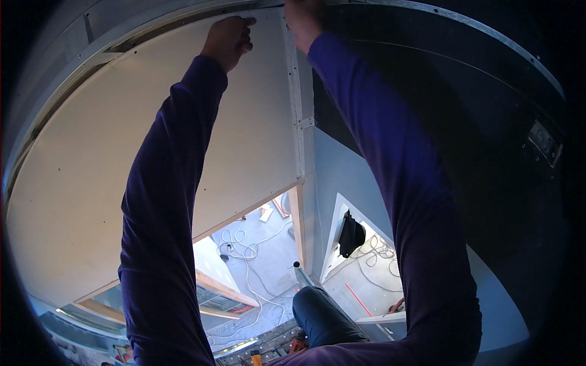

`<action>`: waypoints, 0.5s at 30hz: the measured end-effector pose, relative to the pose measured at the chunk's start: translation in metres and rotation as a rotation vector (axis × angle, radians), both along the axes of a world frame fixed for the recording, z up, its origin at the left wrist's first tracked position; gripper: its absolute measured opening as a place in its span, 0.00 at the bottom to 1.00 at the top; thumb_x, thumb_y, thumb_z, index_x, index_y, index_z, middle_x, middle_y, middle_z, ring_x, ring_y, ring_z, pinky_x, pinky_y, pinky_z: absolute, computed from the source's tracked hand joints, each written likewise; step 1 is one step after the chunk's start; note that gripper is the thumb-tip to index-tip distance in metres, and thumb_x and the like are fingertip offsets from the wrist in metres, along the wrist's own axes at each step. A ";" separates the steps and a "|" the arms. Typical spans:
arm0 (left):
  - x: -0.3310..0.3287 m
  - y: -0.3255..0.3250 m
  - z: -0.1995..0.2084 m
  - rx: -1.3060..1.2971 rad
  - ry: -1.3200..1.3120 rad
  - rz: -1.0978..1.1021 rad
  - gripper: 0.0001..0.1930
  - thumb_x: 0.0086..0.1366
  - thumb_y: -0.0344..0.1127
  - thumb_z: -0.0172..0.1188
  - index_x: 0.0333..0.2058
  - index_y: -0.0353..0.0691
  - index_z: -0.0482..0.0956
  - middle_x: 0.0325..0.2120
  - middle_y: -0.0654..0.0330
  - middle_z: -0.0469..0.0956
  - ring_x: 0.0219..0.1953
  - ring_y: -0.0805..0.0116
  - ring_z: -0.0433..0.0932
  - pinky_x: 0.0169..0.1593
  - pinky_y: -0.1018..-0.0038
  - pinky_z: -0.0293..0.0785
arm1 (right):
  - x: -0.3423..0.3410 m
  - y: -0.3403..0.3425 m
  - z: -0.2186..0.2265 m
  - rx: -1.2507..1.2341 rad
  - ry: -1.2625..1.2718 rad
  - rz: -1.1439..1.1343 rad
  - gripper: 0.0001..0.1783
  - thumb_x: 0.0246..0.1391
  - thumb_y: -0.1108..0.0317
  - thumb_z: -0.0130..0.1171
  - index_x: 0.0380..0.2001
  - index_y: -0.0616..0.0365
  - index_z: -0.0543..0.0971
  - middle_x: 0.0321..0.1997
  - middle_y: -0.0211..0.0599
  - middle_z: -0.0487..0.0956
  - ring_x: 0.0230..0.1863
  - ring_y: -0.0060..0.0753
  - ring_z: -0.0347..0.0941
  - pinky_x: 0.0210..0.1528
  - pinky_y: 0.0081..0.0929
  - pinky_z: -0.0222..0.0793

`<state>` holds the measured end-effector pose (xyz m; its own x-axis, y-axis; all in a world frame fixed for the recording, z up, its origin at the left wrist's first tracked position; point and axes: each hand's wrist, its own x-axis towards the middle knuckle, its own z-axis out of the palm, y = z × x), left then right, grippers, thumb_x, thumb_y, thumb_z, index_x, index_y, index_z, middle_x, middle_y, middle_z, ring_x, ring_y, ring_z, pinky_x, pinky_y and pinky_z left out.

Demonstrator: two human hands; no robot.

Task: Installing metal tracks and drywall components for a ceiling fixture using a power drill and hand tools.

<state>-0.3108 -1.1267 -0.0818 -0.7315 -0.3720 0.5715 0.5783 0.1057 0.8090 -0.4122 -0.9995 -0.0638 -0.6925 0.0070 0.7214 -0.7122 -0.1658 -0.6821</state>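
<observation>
My left grip, half curled, is up before the top of the board; my right grip is by the metal strip along the board's right edge. I cannot tell whether either grasps anything.

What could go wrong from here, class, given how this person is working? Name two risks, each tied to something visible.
The bare right hand reaches up near the grey vertical metal strip, whose edge might scratch it. Looped white cables lie on the pale grey floor below and might trip anyone walking there.
</observation>
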 end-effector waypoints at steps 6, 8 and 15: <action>0.002 -0.014 -0.009 -0.487 0.044 0.153 0.15 0.67 0.25 0.44 0.50 0.24 0.72 0.23 0.66 0.61 0.23 0.76 0.59 0.28 0.77 0.61 | -0.004 -0.009 0.000 -0.255 0.002 0.181 0.20 0.58 0.59 0.55 0.43 0.68 0.77 0.41 0.54 0.81 0.45 0.46 0.78 0.44 0.37 0.71; 0.007 -0.016 -0.008 -0.345 0.001 0.096 0.15 0.67 0.27 0.46 0.50 0.26 0.72 0.23 0.67 0.61 0.23 0.76 0.59 0.28 0.78 0.61 | 0.000 -0.008 0.001 -0.227 -0.027 0.247 0.19 0.59 0.59 0.54 0.43 0.67 0.77 0.38 0.50 0.81 0.40 0.42 0.77 0.40 0.36 0.70; 0.002 -0.006 0.003 -0.079 -0.007 -0.037 0.15 0.68 0.29 0.48 0.51 0.29 0.73 0.22 0.68 0.61 0.22 0.77 0.59 0.26 0.78 0.58 | -0.010 -0.006 0.004 -0.138 -0.093 0.363 0.17 0.61 0.57 0.53 0.34 0.64 0.77 0.27 0.35 0.77 0.22 0.27 0.70 0.23 0.31 0.65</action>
<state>-0.3086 -1.1330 -0.0789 -0.7481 -0.2987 0.5925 0.5771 0.1477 0.8032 -0.4226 -1.0058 -0.0599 -0.7302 -0.1575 0.6648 -0.5267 -0.4902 -0.6945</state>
